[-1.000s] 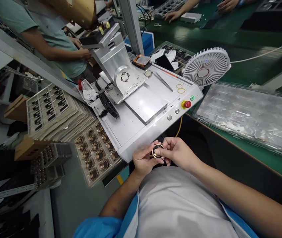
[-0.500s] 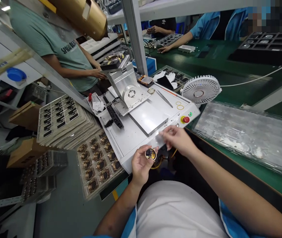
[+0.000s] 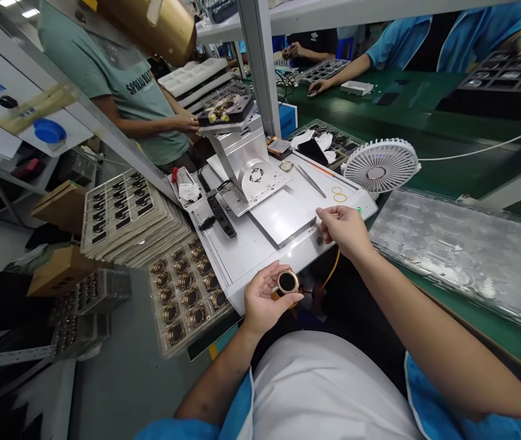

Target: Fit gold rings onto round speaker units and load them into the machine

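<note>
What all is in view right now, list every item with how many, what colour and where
round part: one, gold rim with dark centre, in the left hand
machine: one, white and silver, centre of bench
rings: two, yellow, on the machine's right corner
tweezers: one, silver, on the machine top
fan: one, white, right of the machine
part tray: one, clear, holding gold parts, left of the machine
tray stack: one, pale, far left
clear tray: one, on the green bench at right
co-workers: several, green and blue shirts, at back
left hand: holding the round part
right hand: pinched, over the machine's front edge
</note>
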`<state>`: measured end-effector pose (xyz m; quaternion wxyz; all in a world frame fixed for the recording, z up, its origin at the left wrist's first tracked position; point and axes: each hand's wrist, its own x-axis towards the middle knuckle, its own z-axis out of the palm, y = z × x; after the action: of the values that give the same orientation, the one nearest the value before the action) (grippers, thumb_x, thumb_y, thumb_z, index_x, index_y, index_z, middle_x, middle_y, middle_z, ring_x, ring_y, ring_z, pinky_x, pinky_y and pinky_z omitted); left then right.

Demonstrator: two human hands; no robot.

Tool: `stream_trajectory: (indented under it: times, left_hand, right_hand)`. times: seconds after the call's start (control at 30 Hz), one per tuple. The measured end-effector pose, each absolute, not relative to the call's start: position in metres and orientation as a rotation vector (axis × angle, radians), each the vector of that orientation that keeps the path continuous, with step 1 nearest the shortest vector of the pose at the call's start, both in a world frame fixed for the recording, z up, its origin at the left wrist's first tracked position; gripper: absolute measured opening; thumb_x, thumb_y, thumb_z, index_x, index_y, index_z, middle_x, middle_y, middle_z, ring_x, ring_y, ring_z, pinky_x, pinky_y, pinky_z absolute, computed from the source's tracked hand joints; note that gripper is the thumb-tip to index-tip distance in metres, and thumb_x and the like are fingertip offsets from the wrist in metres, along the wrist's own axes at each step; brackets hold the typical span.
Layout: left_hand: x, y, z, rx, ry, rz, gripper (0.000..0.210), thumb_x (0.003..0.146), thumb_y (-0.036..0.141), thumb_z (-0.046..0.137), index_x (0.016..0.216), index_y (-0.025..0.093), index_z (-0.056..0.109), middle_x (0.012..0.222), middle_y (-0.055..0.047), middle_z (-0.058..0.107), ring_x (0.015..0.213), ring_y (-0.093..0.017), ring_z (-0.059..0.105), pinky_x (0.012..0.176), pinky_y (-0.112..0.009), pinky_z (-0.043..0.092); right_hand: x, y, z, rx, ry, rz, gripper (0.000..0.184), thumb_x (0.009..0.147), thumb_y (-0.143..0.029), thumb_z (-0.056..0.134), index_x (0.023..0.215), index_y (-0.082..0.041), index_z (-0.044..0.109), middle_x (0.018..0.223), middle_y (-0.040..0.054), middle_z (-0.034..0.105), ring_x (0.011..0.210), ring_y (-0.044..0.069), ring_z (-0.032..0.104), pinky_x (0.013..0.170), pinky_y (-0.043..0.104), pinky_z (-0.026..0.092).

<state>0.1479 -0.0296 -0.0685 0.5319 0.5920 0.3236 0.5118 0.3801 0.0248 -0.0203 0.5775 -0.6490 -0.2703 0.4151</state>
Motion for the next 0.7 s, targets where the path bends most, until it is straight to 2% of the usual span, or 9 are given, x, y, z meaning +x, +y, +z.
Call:
stream_trajectory:
  times: [0.13,0.27,0.37,0.5,0.6,0.7]
  left_hand:
    - [0.150,-0.030,-0.067,1.453,0.789,1.208,0.074,0.063,0.022,0.098,0.130,0.018,0.067,0.119,-0.018,0.079,0.109,-0.028,0.078,0.097,-0.039,0.065]
    - [0.150,-0.032,-0.067,1.506,0.823,1.225,0.073,0.067,0.021,0.096,0.133,0.019,0.064,0.124,-0.019,0.077,0.114,-0.029,0.077,0.098,-0.038,0.065]
    - [0.151,-0.033,-0.068,1.560,0.838,1.240,0.073,0.070,0.019,0.094,0.135,0.019,0.063,0.126,-0.019,0.076,0.115,-0.029,0.076,0.098,-0.038,0.065]
    - [0.153,-0.033,-0.066,1.608,0.834,1.219,0.072,0.071,0.020,0.094,0.135,0.019,0.062,0.128,-0.020,0.075,0.115,-0.031,0.076,0.096,-0.039,0.066]
    - [0.155,-0.033,-0.064,1.630,0.826,1.218,0.066,0.075,0.023,0.092,0.135,0.019,0.063,0.127,-0.019,0.076,0.114,-0.030,0.077,0.094,-0.039,0.067]
    - [0.156,-0.033,-0.064,1.647,0.828,1.226,0.062,0.078,0.024,0.090,0.134,0.019,0.064,0.125,-0.018,0.077,0.112,-0.030,0.078,0.092,-0.037,0.068]
  right_hand:
    - [0.384,0.030,-0.018,-1.573,-0.700,0.996,0.039,0.078,-0.043,0.085,0.069,-0.022,0.053,0.048,-0.0025,0.054,0.033,0.010,0.039,0.034,0.024,0.035]
    - [0.374,0.011,-0.009,-1.490,-0.809,0.952,0.042,0.075,-0.051,0.084,0.069,-0.022,0.054,0.049,-0.0029,0.053,0.039,0.010,0.041,0.038,0.023,0.033]
    - [0.355,-0.020,-0.004,-1.406,-0.937,1.148,0.046,0.071,-0.056,0.086,0.069,-0.021,0.056,0.047,-0.0039,0.051,0.040,0.010,0.040,0.039,0.022,0.030]
    - [0.331,-0.055,-0.008,-1.363,-1.051,1.388,0.044,0.074,-0.055,0.084,0.068,-0.020,0.058,0.053,-0.0010,0.058,0.043,0.010,0.042,0.041,0.022,0.032]
    - [0.323,-0.063,-0.016,-1.402,-1.108,1.351,0.038,0.078,-0.051,0.080,0.069,-0.019,0.061,0.058,0.0011,0.062,0.048,0.011,0.046,0.045,0.022,0.034]
    - [0.322,-0.063,-0.018,-1.441,-1.130,1.281,0.036,0.079,-0.049,0.077,0.068,-0.019,0.060,0.057,0.0002,0.060,0.049,0.011,0.046,0.046,0.022,0.034]
